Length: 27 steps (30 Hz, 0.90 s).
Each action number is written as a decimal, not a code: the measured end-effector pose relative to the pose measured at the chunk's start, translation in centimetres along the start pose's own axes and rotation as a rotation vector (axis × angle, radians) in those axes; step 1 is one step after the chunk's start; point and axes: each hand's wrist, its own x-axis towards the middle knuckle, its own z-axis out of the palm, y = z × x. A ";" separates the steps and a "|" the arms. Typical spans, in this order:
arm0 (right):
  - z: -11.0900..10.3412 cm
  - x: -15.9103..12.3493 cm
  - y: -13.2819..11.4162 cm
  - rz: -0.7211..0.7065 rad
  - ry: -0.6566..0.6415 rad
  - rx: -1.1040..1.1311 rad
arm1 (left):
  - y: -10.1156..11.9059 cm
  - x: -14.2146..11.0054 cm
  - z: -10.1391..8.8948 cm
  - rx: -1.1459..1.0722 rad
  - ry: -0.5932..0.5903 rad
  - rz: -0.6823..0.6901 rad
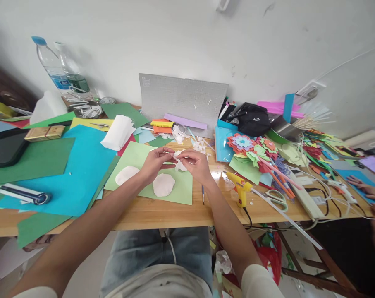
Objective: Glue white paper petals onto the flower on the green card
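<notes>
Above a light green paper sheet (182, 194), my left hand (158, 164) and my right hand (195, 162) meet with pinched fingertips. Between them is a small crumpled piece of white paper (178, 159), partly covered by the fingers. On the green sheet lie two rounded white paper pieces: one white piece (164, 185) just below my hands, another white piece (125, 174) at the left, partly behind my left wrist. White paper scraps (199, 145) are scattered beyond my hands.
A yellow glue gun (241, 188), scissors (277, 199) and paper flowers (243, 142) lie to the right. A stapler (25, 194) rests on blue paper (88, 165) at left. A grey cutting mat (184, 99) leans on the wall. Another person's hand (365, 186) is at far right.
</notes>
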 end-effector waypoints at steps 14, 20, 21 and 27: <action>-0.4 0.1 -0.5 0.094 0.016 0.123 | -0.4 0.0 0.0 0.029 -0.003 0.053; -0.5 0.4 0.2 0.309 -0.058 0.190 | -0.4 0.0 0.1 0.146 -0.022 0.048; -0.4 0.4 0.3 0.326 -0.086 0.187 | -0.5 0.0 0.1 0.165 -0.030 0.051; 0.0 0.4 1.0 0.385 -0.080 0.242 | -0.4 0.1 0.0 0.206 -0.027 0.017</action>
